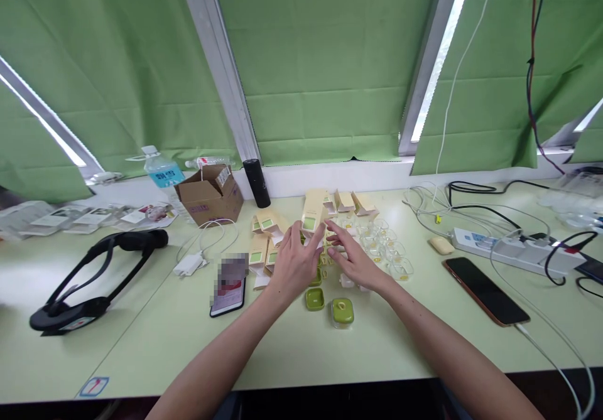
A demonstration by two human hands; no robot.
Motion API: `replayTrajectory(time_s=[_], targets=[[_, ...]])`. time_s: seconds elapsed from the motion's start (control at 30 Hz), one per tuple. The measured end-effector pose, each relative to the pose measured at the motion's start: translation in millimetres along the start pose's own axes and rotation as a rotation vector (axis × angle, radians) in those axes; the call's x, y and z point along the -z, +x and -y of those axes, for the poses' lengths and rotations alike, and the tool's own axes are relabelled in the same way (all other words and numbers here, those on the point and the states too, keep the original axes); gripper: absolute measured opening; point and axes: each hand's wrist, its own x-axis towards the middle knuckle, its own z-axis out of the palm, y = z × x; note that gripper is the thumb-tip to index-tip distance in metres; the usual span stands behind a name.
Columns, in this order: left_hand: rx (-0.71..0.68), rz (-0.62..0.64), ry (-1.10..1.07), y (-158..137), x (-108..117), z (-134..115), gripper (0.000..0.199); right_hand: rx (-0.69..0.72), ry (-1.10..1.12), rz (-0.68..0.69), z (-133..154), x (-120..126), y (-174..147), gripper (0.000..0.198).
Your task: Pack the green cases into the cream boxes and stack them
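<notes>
My left hand (298,262) is at a beige cardboard sleeve (315,206) with a green square on it, its thumb and fingers on either side of the lower end. My right hand (353,258) is just to the right, fingers apart and fingertips near the sleeve, with nothing seen in it. Below the hands are a small green tray-like lid (315,299) and a clear box with a green lid (342,311). More green pieces are partly hidden under my left hand. Several clear small containers (386,244) cluster right of my right hand.
More beige sleeves (257,255) lie to the left, others (362,204) at the back. A phone (228,294), black headset (98,275), cardboard box (210,194) and black cylinder (257,183) stand left. On the right are another phone (487,290), a power strip (513,252) and cables.
</notes>
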Motion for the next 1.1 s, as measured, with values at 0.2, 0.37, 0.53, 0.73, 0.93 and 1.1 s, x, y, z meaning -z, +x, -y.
replayTrajectory(time_s=[0.2, 0.37, 0.53, 0.73, 0.93, 1.1], targets=[[-0.072, 0.009, -0.014, -12, -4, -10, 0.065, 0.032, -0.071, 0.003, 5, -1, -5, 0.051], [-0.12, -0.03, -0.16, -21, -9, -8, 0.06, 0.032, -0.016, -0.052, -1, 2, -7, 0.048], [0.062, -0.073, -0.462, -20, -15, 1, 0.046, -0.021, 0.082, -0.044, -2, 2, -9, 0.048], [0.115, -0.084, -0.71, -18, -19, 7, 0.039, -0.041, 0.157, -0.013, 1, -2, -13, 0.049], [0.113, -0.078, -0.785, -19, -18, 6, 0.041, -0.021, 0.233, -0.001, -5, -1, -14, 0.046], [0.124, -0.063, -0.811, -18, -18, 6, 0.042, -0.043, 0.255, 0.006, -8, -1, -14, 0.046]])
